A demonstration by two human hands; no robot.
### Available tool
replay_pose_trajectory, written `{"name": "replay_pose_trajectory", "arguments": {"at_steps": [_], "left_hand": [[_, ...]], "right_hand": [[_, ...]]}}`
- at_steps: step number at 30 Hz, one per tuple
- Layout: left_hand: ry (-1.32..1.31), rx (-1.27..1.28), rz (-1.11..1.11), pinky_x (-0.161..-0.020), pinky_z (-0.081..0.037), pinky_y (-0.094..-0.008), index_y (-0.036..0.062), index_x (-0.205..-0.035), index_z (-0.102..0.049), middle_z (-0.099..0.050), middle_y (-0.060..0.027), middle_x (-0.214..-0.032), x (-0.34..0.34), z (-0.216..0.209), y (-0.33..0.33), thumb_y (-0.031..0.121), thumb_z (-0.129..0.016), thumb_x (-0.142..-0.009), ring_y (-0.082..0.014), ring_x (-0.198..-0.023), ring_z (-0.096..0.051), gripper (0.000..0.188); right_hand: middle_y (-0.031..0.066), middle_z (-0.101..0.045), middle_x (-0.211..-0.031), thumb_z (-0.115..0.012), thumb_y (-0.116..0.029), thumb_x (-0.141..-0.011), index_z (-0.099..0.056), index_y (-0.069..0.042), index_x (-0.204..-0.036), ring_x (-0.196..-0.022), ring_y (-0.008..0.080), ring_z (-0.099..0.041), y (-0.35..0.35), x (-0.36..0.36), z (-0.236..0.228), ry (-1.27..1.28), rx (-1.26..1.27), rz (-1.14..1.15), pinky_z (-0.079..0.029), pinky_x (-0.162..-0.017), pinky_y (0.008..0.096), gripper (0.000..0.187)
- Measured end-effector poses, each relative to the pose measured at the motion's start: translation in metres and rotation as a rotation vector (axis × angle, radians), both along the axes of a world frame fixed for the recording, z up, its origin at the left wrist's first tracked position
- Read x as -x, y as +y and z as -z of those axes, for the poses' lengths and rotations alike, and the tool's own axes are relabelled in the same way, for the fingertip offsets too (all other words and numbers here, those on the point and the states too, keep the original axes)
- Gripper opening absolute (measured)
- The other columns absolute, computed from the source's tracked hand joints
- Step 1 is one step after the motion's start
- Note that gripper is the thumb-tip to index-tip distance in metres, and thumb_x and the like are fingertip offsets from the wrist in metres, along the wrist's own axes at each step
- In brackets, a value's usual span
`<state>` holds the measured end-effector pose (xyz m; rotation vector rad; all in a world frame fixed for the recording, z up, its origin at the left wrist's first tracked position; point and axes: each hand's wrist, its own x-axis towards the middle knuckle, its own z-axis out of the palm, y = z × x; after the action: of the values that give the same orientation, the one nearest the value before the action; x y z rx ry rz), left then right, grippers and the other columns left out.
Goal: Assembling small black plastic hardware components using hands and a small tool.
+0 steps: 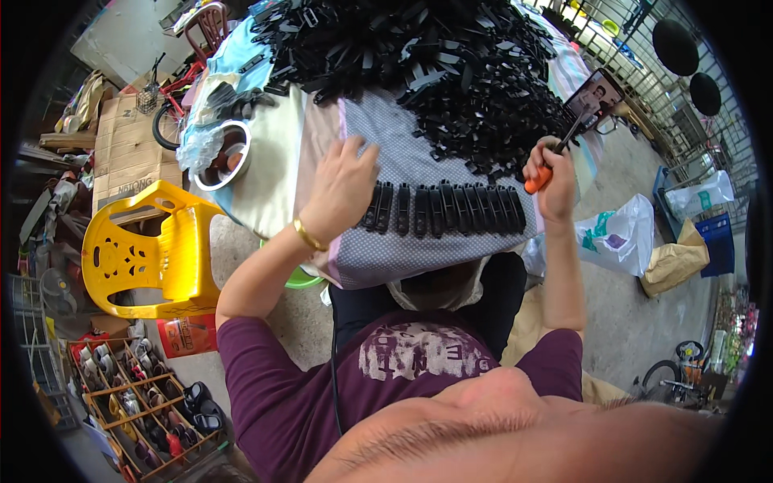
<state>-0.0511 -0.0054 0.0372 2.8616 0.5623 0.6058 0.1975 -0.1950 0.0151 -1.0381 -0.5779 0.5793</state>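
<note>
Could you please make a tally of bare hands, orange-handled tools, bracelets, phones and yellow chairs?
Hands: 2 (left hand, right hand)
Orange-handled tool: 1, in the right hand
Gold bracelet: 1
Phone: 1
Yellow chair: 1
Total: 6

Underside of left hand (341, 183) out of sight, black pile (378, 50) partly beyond top edge

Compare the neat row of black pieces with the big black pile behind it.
The row is set side by side; the pile is jumbled. The row is small and lies near the table's front edge; the pile is far larger and farther back. Both consist of black pieces.
</note>
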Motion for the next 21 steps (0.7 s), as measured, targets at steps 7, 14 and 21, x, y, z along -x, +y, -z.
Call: {"name": "replay_pose_trajectory", "arguments": {"at_steps": [7, 14, 21], "left_hand": [[-0.353, 0.392, 0.636, -0.086, -0.046, -0.0352, 0.0016, -0.114, -0.057, -0.056, -0.0175, -0.116, -0.153, -0.038, -0.041, 0.036, -0.065, -0.081, -0.0286, -0.106, -0.056, 0.049], [0.058, 0.814, 0.648, -0.074, -0.05, -0.0289, 0.0053, -0.099, -0.067, -0.068, -0.0118, -0.087, -0.211, -0.008, -0.081, 0.026, -0.055, -0.089, -0.0195, -0.078, -0.065, 0.026], [0.063, 0.7, 0.599, -0.076, -0.05, -0.0343, 0.0038, -0.095, -0.067, -0.067, -0.0141, -0.088, -0.209, -0.006, -0.09, 0.02, -0.05, -0.089, -0.0257, -0.083, -0.065, 0.024]], "right_hand": [[-0.0014, -0.034, -0.049, -0.046, -0.027, -0.093, -0.042, -0.01, -0.065, -0.037, 0.0086, -0.031, 0.01, 0.007, 0.027, -0.075, 0.0, 0.093, -0.028, -0.037, 0.024, 0.034], [0.0021, -0.051, -0.073, -0.052, -0.022, -0.09, -0.045, -0.003, -0.1, -0.054, 0.0087, -0.049, 0.007, 0.005, 0.053, -0.139, -0.11, 0.055, -0.04, -0.045, 0.0215, 0.023], [0.0045, -0.052, -0.091, -0.049, -0.019, -0.089, -0.045, -0.003, -0.107, -0.073, 0.0081, -0.053, -0.001, -0.018, 0.071, -1.324, 0.171, 0.51, -0.045, -0.058, 0.0203, 0.025]]}}
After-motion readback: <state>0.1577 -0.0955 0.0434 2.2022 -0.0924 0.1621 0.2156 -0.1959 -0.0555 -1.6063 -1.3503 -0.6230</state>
